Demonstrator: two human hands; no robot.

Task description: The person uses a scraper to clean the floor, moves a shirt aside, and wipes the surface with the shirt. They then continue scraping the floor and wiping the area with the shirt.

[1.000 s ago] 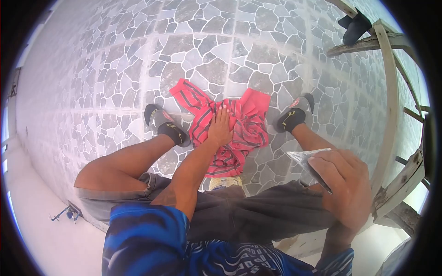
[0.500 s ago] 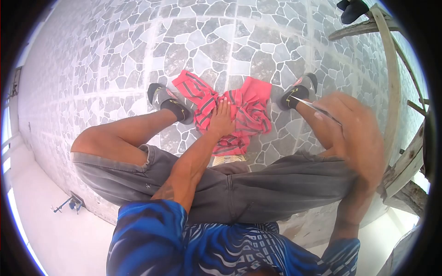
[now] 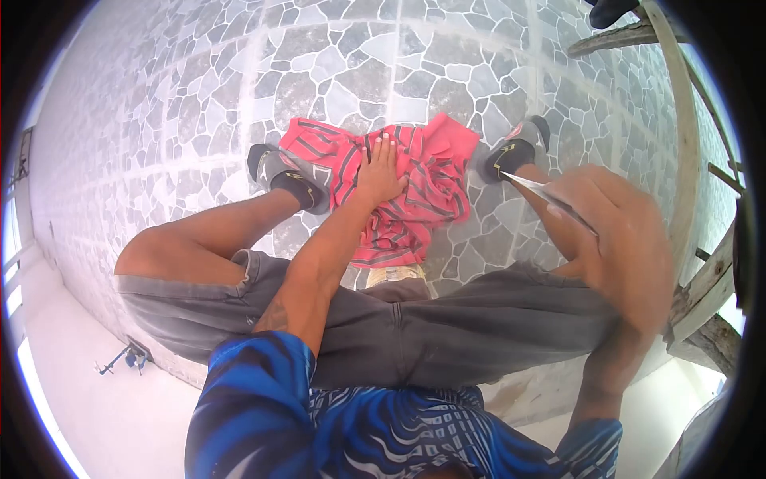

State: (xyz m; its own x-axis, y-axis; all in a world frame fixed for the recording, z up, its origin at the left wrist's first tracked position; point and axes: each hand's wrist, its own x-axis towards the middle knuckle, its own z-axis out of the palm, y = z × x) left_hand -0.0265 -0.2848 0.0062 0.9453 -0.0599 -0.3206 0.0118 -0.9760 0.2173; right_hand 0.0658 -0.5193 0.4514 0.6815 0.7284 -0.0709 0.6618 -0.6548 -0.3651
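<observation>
While the left hand lies flat, fingers spread and pressed down on the red striped cloth, the grip here is no pinch at all: the palm bears on the crumpled fabric and holds it against the tiled surface. The cloth is bunched in the middle of the view, between the two feet in black sandals, the left one touching the cloth's edge, the right one just beside it. Under the cloth's near edge a pale, yellowish patch shows; what it is cannot be told.

The right hand is raised close to the camera, well apart from the cloth, its fingers closed around a thin metal blade, likely a trowel or scraper, whose flat tip points toward the right foot. The hand is blurred, so how the fingers sit on the handle is unclear.

Judged from this, the step in hand is wiping the stone-pattern tiles with the cloth, the blade kept out of the way. A further wiping stroke would call for steady downward pressure from the palm so that the bunched fabric slides as one piece and does not roll up, and for the blade's edge to stay clear of the right leg.

Wooden scaffold poles run along the right side.
</observation>
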